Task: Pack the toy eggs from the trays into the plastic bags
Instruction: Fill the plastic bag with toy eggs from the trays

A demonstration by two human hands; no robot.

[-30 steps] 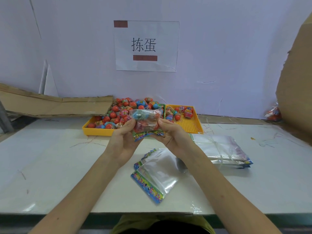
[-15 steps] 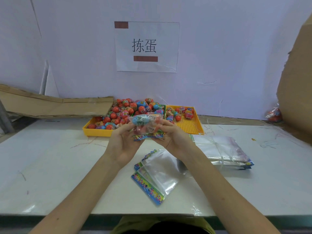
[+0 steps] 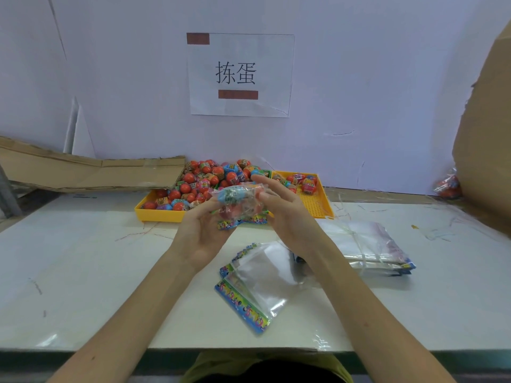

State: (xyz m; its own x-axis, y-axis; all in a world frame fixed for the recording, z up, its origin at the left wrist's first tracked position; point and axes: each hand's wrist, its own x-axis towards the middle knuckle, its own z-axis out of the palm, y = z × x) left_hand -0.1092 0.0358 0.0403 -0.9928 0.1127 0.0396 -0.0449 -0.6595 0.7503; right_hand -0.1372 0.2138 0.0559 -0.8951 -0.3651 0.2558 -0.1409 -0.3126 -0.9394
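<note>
Two hands, the left hand (image 3: 203, 230) and the right hand (image 3: 282, 208), clasped a filled bag (image 3: 239, 201) at frame centre, before the trays (image 3: 163, 215); sealing well likely meant pinching its mouth evenly.

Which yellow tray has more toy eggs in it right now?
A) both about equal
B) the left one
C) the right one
B: the left tray is heaped with toy eggs, while the right tray holds only a few at its far end, its mesh floor mostly bare.
</note>
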